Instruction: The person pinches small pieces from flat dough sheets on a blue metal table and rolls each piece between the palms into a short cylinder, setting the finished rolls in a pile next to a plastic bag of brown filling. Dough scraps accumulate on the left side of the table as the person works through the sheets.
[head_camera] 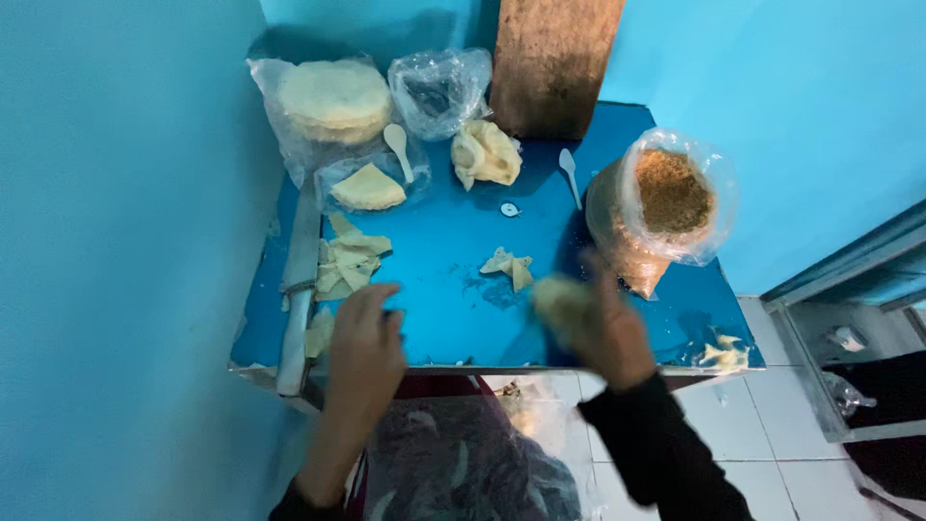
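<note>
From the head camera, a small blue table fills a corner between blue walls, and everything else sits in relation to it. At its near edge, left of centre, the left hand lies palm down with its fingers loosely together and slightly curled, empty, the fingertips just beside a heap of cut dough scraps on the table's left side. Along the table's left rim lies a long metal knife. At the near edge, right of centre, the right hand is blurred; it cups a pale folded piece of dough, though how the fingers close on it cannot be told. Near the table's middle lies a small folded dough piece, apart from both hands. At the far left corner a stack of round wrappers sits in a clear bag, with a wedge of wrappers in plastic just in front and a white spoon beside it. Towards the far middle lie a crumpled clear bag, a lump of dough, a second white spoon, and a wooden board leaning on the wall. On the table's right side stands an open bag of brown crumbs.
</note>
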